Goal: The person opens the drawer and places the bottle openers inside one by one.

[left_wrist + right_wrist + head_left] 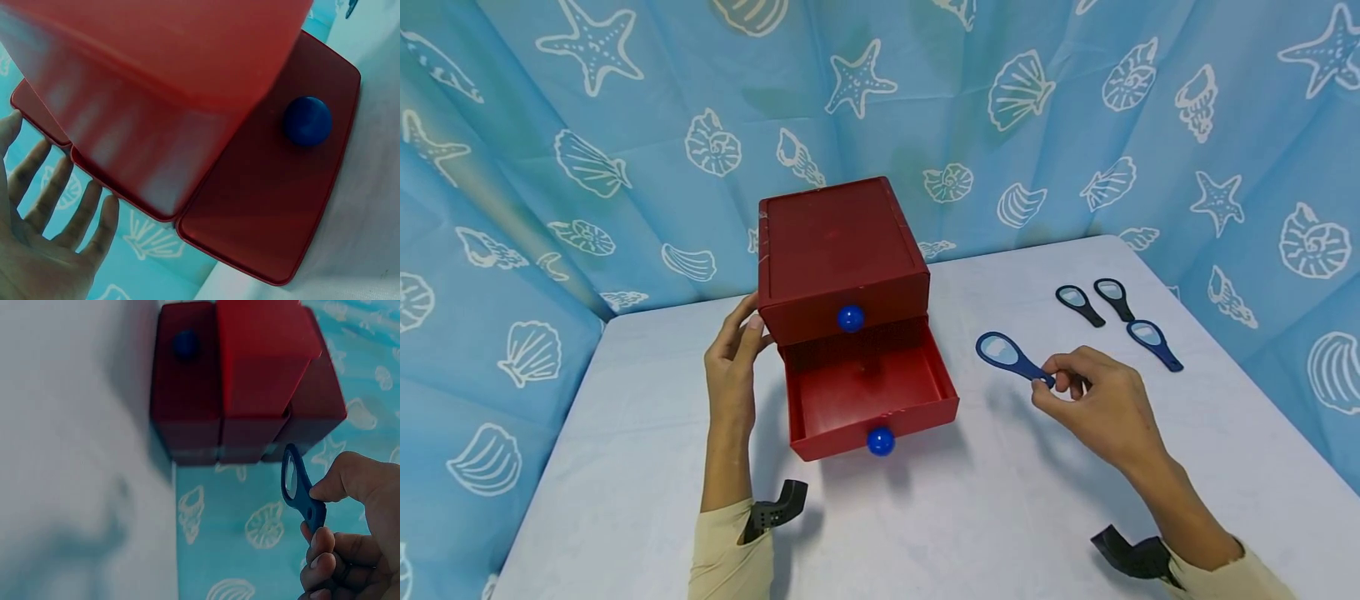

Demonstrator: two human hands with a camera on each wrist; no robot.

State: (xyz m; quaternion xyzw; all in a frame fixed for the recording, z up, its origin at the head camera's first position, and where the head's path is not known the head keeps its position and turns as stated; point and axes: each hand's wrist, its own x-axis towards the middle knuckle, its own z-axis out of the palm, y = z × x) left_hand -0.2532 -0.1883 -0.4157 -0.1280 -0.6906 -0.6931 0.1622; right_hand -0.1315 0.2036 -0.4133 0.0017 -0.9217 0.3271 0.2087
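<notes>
i have the right hand [1097, 400] pinching a dark blue magnifying glass with a rounded clear lens [1018, 360] by the end of its handle, between thumb and index finger, raised clear of the white cloth-covered table [625, 467]. its long axis slants from that grip leftward and away from me, lens end leading, so it points across at the glossy red three-tier cabinet [835, 242]. there the shallow red middle drawer with a round blue knob [850, 400] stands open, nothing in it that i can see. as i judge it, the coming move turns on the gap between the lens and the drawer's right wall: the two are near but apart, drawer to the left, and i can't tell how the lens compares in height with the rim.

the right hand is plainly the nearer one. my left hand [732, 358] is on the other side of the cabinet, fingers extended and parted, fingertips at its left side, gripping nothing; how hard it presses i can't tell. two black magnifying glasses [1079, 305] and a second dark blue one [1156, 346] lie on the table, beyond and to the right of the pinching hand
</notes>
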